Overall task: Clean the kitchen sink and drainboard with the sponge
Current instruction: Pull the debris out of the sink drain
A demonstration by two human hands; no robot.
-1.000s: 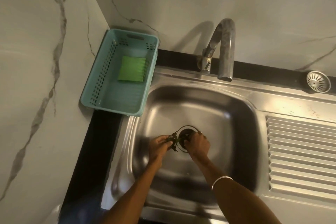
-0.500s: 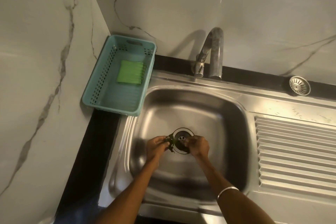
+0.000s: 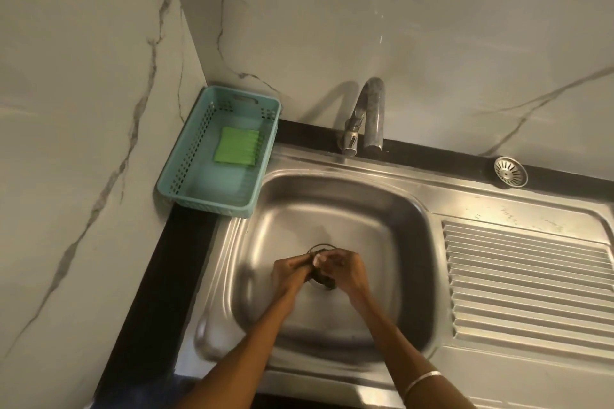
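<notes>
1. Both hands are low in the centre of the frame, down in the basin of the steel sink [image 3: 392, 209], right over the drain opening [image 3: 320, 247].
2. The left hand [image 3: 289, 274] is curled, its fingers pinched onto a small dark clump of debris [image 3: 324, 279] held between the two hands.
3. The right hand [image 3: 345, 271] is also curled, fingers bent in toward the same clump and touching it; motion blur hides how firmly either hand grips.
4. The fingertips of the two hands meet over the near edge of the drain.
5. A pale bangle [image 3: 420, 382] circles the right wrist at the lower right of the frame.
6. The green sponge [image 3: 236, 150] lies flat inside the teal basket [image 3: 186, 173] at the upper left, well apart from both hands and touched by neither.
7. The ridged drainboard [image 3: 528, 285] fills the right of the frame, beside the basin.
8. A tap [image 3: 365, 116] stands above the basin at the back; a loose round strainer [image 3: 510, 172] rests on the dark ledge at the upper right.
</notes>
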